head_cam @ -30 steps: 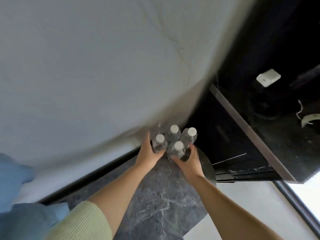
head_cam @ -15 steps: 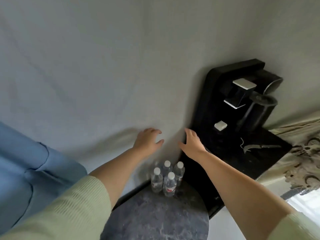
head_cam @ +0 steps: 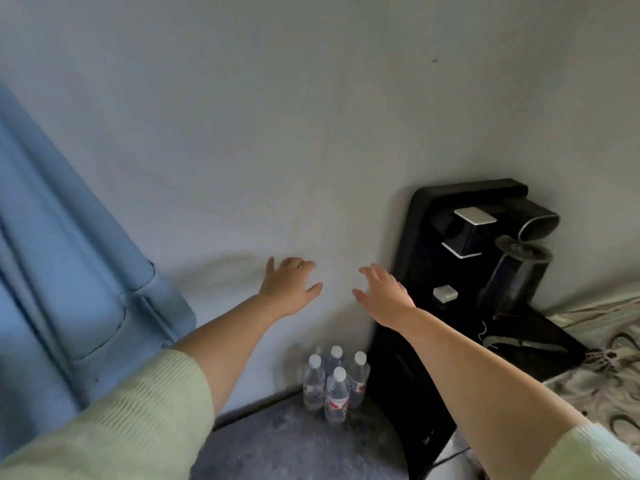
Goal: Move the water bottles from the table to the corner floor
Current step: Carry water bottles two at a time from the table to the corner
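Observation:
Several clear water bottles [head_cam: 335, 386] with white caps and red-marked labels stand upright in a tight cluster on the dark marbled floor [head_cam: 298, 445], in the corner between the grey wall and a black cabinet. My left hand [head_cam: 289, 287] hovers well above them, fingers spread and empty. My right hand [head_cam: 382, 294] is also raised above the bottles, fingers spread, holding nothing. Both forearms reach forward from pale green sleeves.
A black cabinet [head_cam: 408, 372] stands right of the bottles, with a black appliance [head_cam: 485, 237] and a small white block [head_cam: 445, 293] on top. A blue padded headboard [head_cam: 69, 258] fills the left. Patterned bedding [head_cam: 606, 368] lies at the right edge.
Both hands let go of the bottles and lifted away with fingers spread. The view rose and pulled back, so the bottles now stand alone in the corner.

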### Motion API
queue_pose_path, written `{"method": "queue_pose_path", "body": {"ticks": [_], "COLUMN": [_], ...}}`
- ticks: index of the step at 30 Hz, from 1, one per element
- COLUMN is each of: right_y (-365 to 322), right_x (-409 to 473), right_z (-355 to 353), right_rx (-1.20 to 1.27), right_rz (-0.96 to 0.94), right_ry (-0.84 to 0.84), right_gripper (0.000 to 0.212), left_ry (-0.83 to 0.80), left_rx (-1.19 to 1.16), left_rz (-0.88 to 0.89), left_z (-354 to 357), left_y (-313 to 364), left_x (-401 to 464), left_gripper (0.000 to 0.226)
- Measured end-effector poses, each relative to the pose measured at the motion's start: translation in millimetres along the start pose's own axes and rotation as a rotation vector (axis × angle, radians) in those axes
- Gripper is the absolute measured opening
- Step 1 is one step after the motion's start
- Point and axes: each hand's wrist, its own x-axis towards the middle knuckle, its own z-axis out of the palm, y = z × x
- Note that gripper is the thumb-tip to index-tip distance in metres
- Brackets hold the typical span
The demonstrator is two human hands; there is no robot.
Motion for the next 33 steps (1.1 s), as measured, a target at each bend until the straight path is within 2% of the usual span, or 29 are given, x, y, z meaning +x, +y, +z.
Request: {"method": "queue_pose_path", "body": {"ticks": [6, 10, 14, 22, 26, 33], "right_y": [24.2, 39.7, 19.6, -102.8, -180.8, -333.8], "right_x": [-34.2, -63.6, -90.0, -166.2, -234.1, -414.5], "right_z": [-11.1, -7.1, 20.1, 82.8, 111.2, 157.0], "right_rx": [-0.067, -0.123, -0.093, -0.037, -0.051, 0.001], "right_rz": [-0.199, -0.298, -0.404, -0.761, -0.905, -1.198], "right_ry": [-0.091, -0.155, -0.238, -0.365, -0.432, -0.53], "right_gripper": [0.054, 0.053, 0.05, 0.047, 0.047, 0.048], "left_ry": [0.054, 0.064, -0.036, 0.106, 0.103, 0.171], "left_rx": [-0.108, -0.148, -0.105, -0.113, -0.108, -0.039], "left_rz": [-0.328, -0.396, -0.441, -0.856, -1.048, -1.4], "left_z": [8.3, 31.5, 52.2, 24.6, 18.0, -25.7], "left_y": [32.2, 70.9, 79.6, 24.3, 10.3, -0.3], "left_x": [-53.4, -104.6, -178.3, -358.4, -484.6, -723.4], "left_gripper": [0.054, 0.055, 0.053, 0.052, 0.057, 0.052]}}
